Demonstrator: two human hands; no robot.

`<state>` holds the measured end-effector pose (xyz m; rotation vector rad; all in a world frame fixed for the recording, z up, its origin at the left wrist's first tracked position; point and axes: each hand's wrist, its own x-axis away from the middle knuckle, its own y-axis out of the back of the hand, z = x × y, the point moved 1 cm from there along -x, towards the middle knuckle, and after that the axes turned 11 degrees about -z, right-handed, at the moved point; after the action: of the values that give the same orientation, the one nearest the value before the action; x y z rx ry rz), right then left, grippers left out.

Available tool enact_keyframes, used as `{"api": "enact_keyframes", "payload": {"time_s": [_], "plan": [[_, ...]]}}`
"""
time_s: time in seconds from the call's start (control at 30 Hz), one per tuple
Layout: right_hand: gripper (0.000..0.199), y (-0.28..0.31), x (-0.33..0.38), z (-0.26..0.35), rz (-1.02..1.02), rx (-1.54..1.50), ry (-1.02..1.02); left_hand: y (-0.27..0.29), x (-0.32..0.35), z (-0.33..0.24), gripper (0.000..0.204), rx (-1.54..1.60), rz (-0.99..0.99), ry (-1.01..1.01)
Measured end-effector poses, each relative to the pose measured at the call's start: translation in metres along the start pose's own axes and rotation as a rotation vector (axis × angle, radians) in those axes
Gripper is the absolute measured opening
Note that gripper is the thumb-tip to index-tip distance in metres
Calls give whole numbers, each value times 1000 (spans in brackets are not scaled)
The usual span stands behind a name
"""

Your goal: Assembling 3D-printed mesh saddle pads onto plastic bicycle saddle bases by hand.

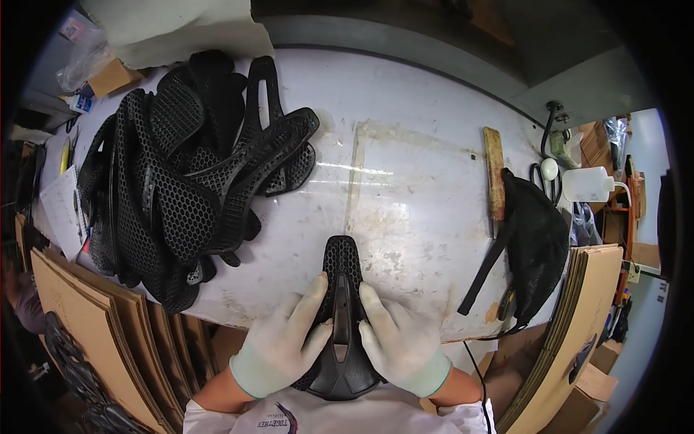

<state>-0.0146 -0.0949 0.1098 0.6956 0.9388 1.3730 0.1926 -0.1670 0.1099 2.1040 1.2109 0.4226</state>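
A black bicycle saddle (341, 376) points its narrow nose away from me at the table's near edge, its wide end close to my body. Along its middle runs a long slot, and honeycomb texture shows on the nose. My left hand (285, 340), in a white glove with a green cuff, grips its left side, thumb and fingers pressed to the edge. Gloved the same way, my right hand (397, 336) holds the right side. The undersides of both grips are hidden. Left of the saddle lies a heap of black honeycomb saddle covers (181, 195), some with long slots.
The white table (412, 188) carries stains and tape marks. Toward the right lie a worn wooden-handled tool (494, 173), a black mesh bag or cap (538, 246) and a white squeeze bottle (587, 185). Cardboard sheets (87, 325) stand at left, with more cardboard (571, 318) at right.
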Motion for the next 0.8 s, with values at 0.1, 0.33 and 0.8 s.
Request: {"api": "enact_keyframes", "payload": {"time_s": [0.1, 0.33, 0.8], "plan": [[59, -3, 0, -2, -18, -39, 2, -1, 0, 3, 66, -1, -1, -3], [57, -4, 1, -3, -15, -114, 19, 2, 1, 6, 63, 3, 14, -30], [61, -1, 2, 9, 104, -142, 2, -8, 10, -3, 66, -133, 65, -62]]}}
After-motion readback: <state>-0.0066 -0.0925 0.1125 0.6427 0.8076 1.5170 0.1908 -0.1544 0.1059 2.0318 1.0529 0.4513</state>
